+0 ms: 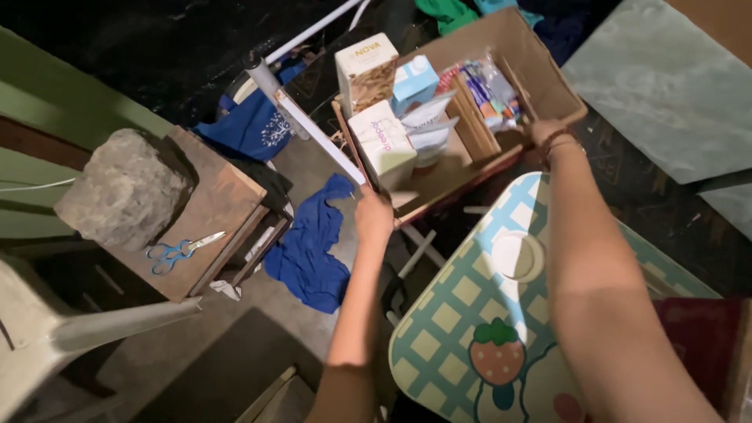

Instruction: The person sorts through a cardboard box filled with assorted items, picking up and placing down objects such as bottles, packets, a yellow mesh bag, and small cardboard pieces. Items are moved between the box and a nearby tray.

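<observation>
Cardboard box (540,74), open-topped, shallow, held at both ends. Left hand (374,215) closed on the near-left corner at 7 o'clock; right hand (548,131) closed on the right rim at 3 o'clock. Long axis runs 8 to 2 o'clock. Contents, outward from the left fingers: white carton (381,141), silver pouches (427,125), blue-white carton (414,80), tan carton (365,69), packets (486,90). Below: checked folding table (462,305). At 9 o'clock: blue cloth (309,251), scissors (178,250), stone (125,188).

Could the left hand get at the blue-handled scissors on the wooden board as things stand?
Probably not at once: the left hand grips the near edge of the cardboard box, while the scissors lie well off to its left. Nothing blocks the way if it lets go.
</observation>
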